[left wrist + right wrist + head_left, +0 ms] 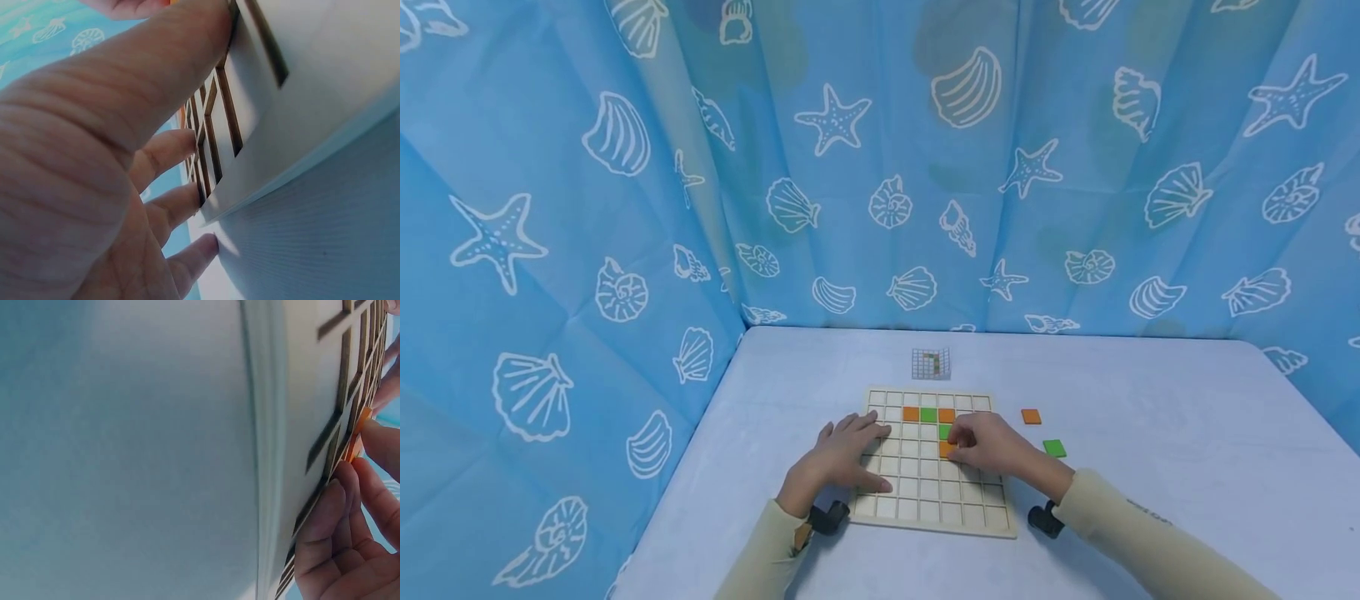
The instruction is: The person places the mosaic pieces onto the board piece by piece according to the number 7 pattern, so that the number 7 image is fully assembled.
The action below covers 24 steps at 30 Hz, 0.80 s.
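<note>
left hand (842,458): flat, fingers spread on grid board (917,500) | right hand (988,446): pinching orange tile (945,450) over board | tabletop (1150,433): loose green tile (1055,448)

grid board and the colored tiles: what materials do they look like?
Grid board: probably light, unfinished wood or plywood; pale matte face, darker brown cell edges in the wrist views, perhaps laser cut. Orange tile and green tile: flat, evenly colored, matte squares; painted wood, plastic or foam, cannot tell which.
</note>
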### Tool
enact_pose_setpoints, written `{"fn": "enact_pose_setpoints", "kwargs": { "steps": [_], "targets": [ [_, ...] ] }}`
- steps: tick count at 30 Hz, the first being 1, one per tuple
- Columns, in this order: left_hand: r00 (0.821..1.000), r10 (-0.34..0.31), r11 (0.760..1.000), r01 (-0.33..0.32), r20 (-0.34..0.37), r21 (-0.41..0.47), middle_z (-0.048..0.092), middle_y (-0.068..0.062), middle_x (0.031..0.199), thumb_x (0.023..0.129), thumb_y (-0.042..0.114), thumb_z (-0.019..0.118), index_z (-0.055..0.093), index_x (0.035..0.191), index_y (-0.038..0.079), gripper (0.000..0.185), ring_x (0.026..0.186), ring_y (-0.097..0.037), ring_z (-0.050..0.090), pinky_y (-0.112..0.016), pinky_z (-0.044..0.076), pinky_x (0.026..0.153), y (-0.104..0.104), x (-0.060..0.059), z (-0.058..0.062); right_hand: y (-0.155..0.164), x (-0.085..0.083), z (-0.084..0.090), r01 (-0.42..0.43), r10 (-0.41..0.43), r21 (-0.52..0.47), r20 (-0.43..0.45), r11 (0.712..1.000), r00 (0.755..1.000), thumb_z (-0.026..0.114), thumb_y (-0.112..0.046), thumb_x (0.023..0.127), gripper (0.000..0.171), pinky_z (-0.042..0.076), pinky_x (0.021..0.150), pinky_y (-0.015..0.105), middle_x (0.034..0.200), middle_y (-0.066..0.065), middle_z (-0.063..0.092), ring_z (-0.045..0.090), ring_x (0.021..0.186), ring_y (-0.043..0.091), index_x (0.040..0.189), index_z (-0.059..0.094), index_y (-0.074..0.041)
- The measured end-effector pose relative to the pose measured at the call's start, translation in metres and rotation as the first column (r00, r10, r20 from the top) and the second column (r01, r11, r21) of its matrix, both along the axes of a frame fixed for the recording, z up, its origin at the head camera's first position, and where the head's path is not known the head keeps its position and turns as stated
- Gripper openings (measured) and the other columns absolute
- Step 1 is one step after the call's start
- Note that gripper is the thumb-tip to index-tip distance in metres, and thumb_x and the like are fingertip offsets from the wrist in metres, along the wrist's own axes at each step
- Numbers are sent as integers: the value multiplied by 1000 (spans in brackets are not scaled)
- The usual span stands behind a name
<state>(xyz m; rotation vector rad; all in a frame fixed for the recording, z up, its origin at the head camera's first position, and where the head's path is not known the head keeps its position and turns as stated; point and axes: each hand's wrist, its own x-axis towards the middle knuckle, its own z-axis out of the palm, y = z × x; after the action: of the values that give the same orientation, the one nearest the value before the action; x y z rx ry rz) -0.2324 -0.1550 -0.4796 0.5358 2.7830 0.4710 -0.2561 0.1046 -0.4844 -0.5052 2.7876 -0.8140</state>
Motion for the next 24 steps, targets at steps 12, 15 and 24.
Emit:
{"fn": "enact_pose_setpoints", "kwargs": {
  "steps": [12,15,24],
  "targets": [
    [1000,-12,1000,12,-6,8,31,-7,162,75,55,81,46,148,21,88,150,-35,24,-65,20,117,-2,-1,-1,-3,-4,1,6,-7,33,26,999,1000,82,-17,81,16,44,66,28,73,-5,59,51,70,12,84,66,-17],
    [1000,-6,1000,7,-3,8,30,-6,162,74,55,81,45,148,22,89,150,-35,24,-65,19,118,-2,-1,-2,-2,-5,1,-2,1,23,32,1000,999,82,-18,81,16,44,67,28,73,-5,59,52,71,12,84,66,-17],
    [1000,4,1000,-4,-1,0,30,-6,162,74,56,81,45,148,22,90,150,-35,23,-65,19,118,-1,-1,-3,1,-3,3,-55,54,10,43,998,998,83,-19,80,19,43,63,27,71,-4,58,52,69,12,89,67,-17]
  ]
}}
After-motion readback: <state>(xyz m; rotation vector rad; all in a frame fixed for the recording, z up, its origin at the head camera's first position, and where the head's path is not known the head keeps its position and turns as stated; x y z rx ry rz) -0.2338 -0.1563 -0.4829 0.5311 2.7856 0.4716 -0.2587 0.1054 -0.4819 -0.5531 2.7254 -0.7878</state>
